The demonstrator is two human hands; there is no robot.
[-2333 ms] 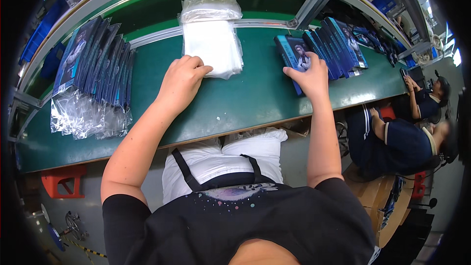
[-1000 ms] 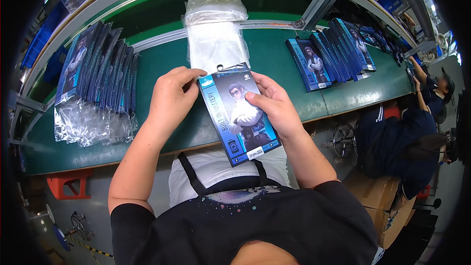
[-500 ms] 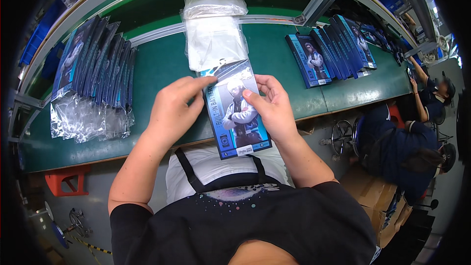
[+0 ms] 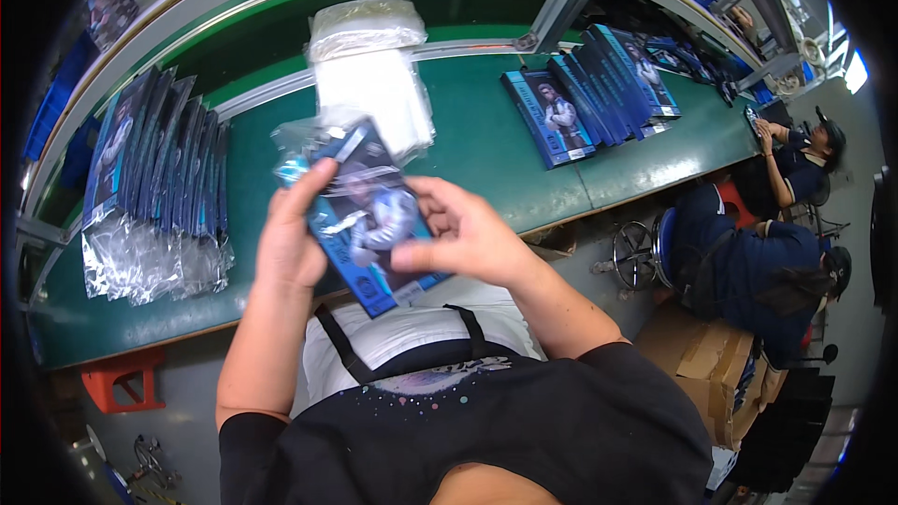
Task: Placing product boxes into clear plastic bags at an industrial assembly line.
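A flat blue box (image 4: pixel 385 215) with a picture of a figure on its front is held over the near edge of the green table. Clear plastic bag film (image 4: pixel 297 142) bunches loosely past its far end. My left hand (image 4: pixel 292 241) grips the box's left side, thumb on the front. My right hand (image 4: pixel 465 236) holds the right side, its thumb blurred over the lower front and its fingers behind. A pile of clear plastic bags (image 4: pixel 372 98) lies just beyond the box. How far the film covers the box is hard to make out.
Several bagged boxes (image 4: pixel 154 145) stand in a row at the left. More blue boxes (image 4: pixel 552 120) lean together at the right on the green table (image 4: pixel 472 131). A red stool (image 4: pixel 123 382), a cardboard carton (image 4: pixel 697 365) and other people (image 4: pixel 744 266) are beyond the table's edge.
The box has moved left and tilted with its top toward the left. My left hand has gone from the film at the far end to the box's left side. The whole view has shifted slightly.
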